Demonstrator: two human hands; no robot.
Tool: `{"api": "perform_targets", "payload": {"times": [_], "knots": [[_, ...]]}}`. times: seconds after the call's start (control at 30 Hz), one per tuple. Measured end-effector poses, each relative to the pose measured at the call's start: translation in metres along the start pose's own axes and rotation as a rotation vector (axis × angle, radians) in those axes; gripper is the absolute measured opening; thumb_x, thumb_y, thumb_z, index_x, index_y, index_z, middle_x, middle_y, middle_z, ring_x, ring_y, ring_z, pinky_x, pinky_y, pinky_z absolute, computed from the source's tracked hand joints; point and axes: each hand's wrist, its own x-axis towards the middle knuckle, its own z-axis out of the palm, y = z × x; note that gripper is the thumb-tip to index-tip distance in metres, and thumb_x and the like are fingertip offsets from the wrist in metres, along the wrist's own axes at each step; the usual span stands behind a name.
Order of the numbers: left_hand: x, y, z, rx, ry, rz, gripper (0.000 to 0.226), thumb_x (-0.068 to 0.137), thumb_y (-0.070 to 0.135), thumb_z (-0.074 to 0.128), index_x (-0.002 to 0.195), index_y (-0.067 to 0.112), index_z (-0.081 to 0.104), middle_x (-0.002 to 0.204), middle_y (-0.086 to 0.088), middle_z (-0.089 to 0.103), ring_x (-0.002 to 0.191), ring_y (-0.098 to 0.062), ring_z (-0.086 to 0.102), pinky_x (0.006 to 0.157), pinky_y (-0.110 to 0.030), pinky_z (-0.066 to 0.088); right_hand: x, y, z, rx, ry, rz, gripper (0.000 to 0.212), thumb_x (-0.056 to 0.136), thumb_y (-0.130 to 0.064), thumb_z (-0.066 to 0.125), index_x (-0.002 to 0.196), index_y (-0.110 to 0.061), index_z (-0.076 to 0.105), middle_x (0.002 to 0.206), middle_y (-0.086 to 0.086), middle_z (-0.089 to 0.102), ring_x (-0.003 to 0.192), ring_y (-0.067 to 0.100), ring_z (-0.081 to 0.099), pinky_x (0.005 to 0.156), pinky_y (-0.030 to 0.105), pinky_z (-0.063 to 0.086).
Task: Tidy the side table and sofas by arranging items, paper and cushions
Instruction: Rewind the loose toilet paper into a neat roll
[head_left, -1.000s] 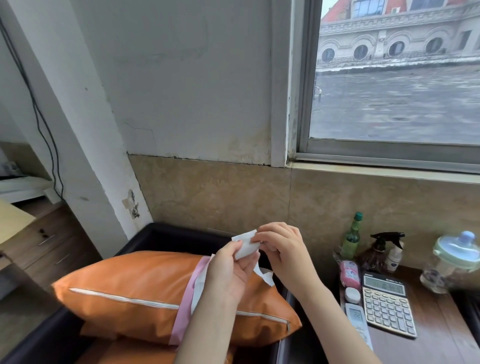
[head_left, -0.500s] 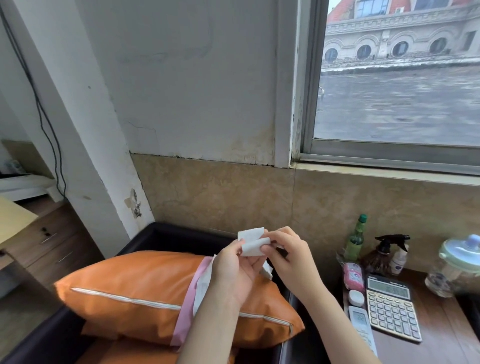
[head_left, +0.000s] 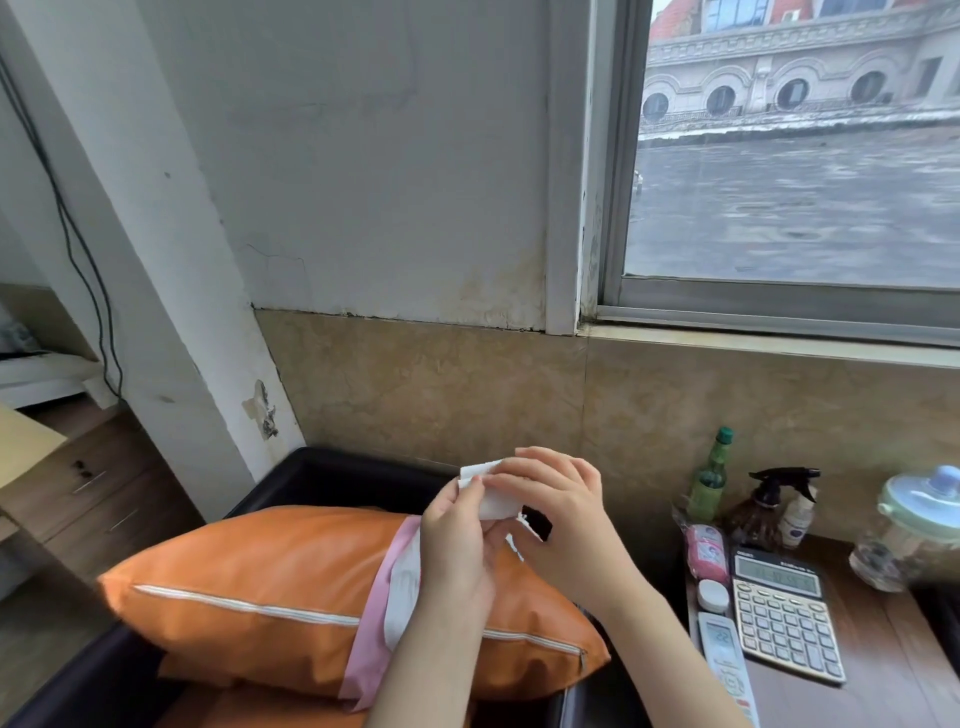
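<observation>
Pinching a small folded white paper (head_left: 491, 496) between both hands, I hold it up just above the right end of the orange cushion (head_left: 270, 592). My left hand (head_left: 457, 540) grips its lower left edge with thumb and fingertips curled in, and my right hand (head_left: 558, 512) covers its top and right side, fingers bent over it. Taking the cushion as the landmark: it lies on its side on the black sofa (head_left: 332, 475), a white zip line running along its face and a pink and white strip (head_left: 387, 603) wrapped round it under my left wrist; a second orange cushion (head_left: 234, 709) lies beneath it. To the cushion's right is the wooden surface (head_left: 883, 675), carrying a calculator (head_left: 784, 618), a remote control (head_left: 724, 660), a small white jar (head_left: 712, 596), a pink packet (head_left: 705, 553), a green bottle (head_left: 709, 478), a dark spray bottle (head_left: 763, 506) and a clear jar with a pale green lid (head_left: 914, 525).
</observation>
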Motion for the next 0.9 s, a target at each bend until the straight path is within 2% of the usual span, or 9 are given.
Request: {"api": "perform_targets", "payload": {"times": [0.13, 0.27, 0.33, 0.43, 0.57, 0.7, 0.8, 0.87, 0.9], "knots": [[-0.001, 0.007, -0.003, -0.205, -0.054, -0.112, 0.027, 0.097, 0.004, 0.037, 0.097, -0.011, 0.060, 0.076, -0.019, 0.069, 0.061, -0.021, 0.069, 0.052, -0.024, 0.055, 0.000, 0.004, 0.002, -0.005, 0.000, 0.007, 0.028, 0.073, -0.013, 0.061, 0.097, -0.026, 0.068, 0.104, -0.019, 0.065, 0.112, 0.001, 0.048, 0.098, 0.031, 0.024], [0.002, 0.010, -0.006, -0.258, -0.053, -0.142, 0.028, 0.096, 0.001, 0.034, 0.094, -0.011, 0.059, 0.078, -0.023, 0.067, 0.062, -0.024, 0.068, 0.050, -0.025, 0.055, 0.003, -0.003, -0.001, 0.113, 0.005, 0.098, 0.019, 0.082, -0.022, 0.049, 0.093, -0.031, 0.061, 0.089, -0.026, 0.056, 0.098, -0.003, 0.046, 0.094, 0.012, 0.022], [0.004, 0.009, -0.005, -0.214, -0.043, -0.097, 0.030, 0.094, -0.005, 0.032, 0.097, -0.009, 0.061, 0.085, -0.023, 0.067, 0.071, -0.025, 0.068, 0.056, -0.026, 0.057, 0.004, -0.007, -0.001, 0.197, 0.009, 0.186, 0.013, 0.082, -0.027, 0.049, 0.090, -0.033, 0.058, 0.086, -0.023, 0.054, 0.093, -0.002, 0.048, 0.093, 0.017, 0.028], [0.003, 0.006, -0.005, -0.173, -0.049, -0.045, 0.033, 0.091, -0.009, 0.032, 0.102, -0.008, 0.063, 0.092, -0.023, 0.069, 0.080, -0.026, 0.069, 0.066, -0.027, 0.059, 0.005, -0.012, 0.000, 0.276, 0.047, 0.303, 0.006, 0.079, -0.027, 0.054, 0.084, -0.028, 0.057, 0.078, -0.018, 0.058, 0.081, 0.004, 0.055, 0.076, 0.028, 0.043], [0.002, 0.002, -0.008, -0.155, -0.073, 0.015, 0.030, 0.098, 0.009, 0.039, 0.109, -0.009, 0.061, 0.101, -0.026, 0.068, 0.090, -0.028, 0.069, 0.074, -0.030, 0.058, 0.007, -0.015, 0.001, 0.316, 0.076, 0.433, 0.012, 0.081, -0.011, 0.067, 0.088, -0.021, 0.064, 0.086, -0.005, 0.064, 0.084, 0.007, 0.059, 0.074, 0.023, 0.047], [-0.003, 0.002, -0.007, -0.052, -0.119, 0.103, 0.029, 0.091, 0.019, 0.053, 0.102, -0.004, 0.066, 0.095, -0.023, 0.071, 0.086, -0.025, 0.070, 0.079, -0.030, 0.056, 0.008, -0.016, 0.001, 0.273, 0.186, 0.451, 0.024, 0.074, -0.005, 0.073, 0.082, -0.022, 0.059, 0.082, -0.007, 0.060, 0.081, 0.005, 0.056, 0.072, 0.008, 0.040], [-0.004, 0.000, -0.006, 0.017, -0.105, 0.122, 0.024, 0.084, 0.017, 0.060, 0.098, -0.001, 0.067, 0.092, -0.019, 0.071, 0.082, -0.022, 0.069, 0.075, -0.027, 0.057, 0.007, -0.016, 0.003, 0.248, 0.250, 0.350, 0.018, 0.075, -0.008, 0.071, 0.078, -0.020, 0.058, 0.081, -0.011, 0.058, 0.079, 0.005, 0.055, 0.071, 0.013, 0.042], [-0.004, 0.000, -0.004, 0.027, -0.053, 0.130, 0.015, 0.091, 0.006, 0.054, 0.094, 0.001, 0.067, 0.087, -0.016, 0.070, 0.075, -0.018, 0.068, 0.068, -0.025, 0.056, 0.005, -0.013, 0.003, 0.147, 0.260, 0.185, 0.009, 0.076, -0.020, 0.065, 0.084, -0.022, 0.062, 0.090, -0.015, 0.058, 0.088, 0.002, 0.053, 0.081, 0.020, 0.040], [-0.004, 0.000, -0.004, 0.013, -0.034, 0.121, 0.017, 0.094, 0.004, 0.051, 0.093, 0.001, 0.067, 0.083, -0.014, 0.070, 0.071, -0.016, 0.067, 0.063, -0.024, 0.055, 0.004, -0.011, 0.003, 0.091, 0.241, 0.109, 0.016, 0.074, -0.023, 0.065, 0.090, -0.025, 0.063, 0.097, -0.016, 0.058, 0.096, 0.002, 0.051, 0.087, 0.021, 0.036]]}}
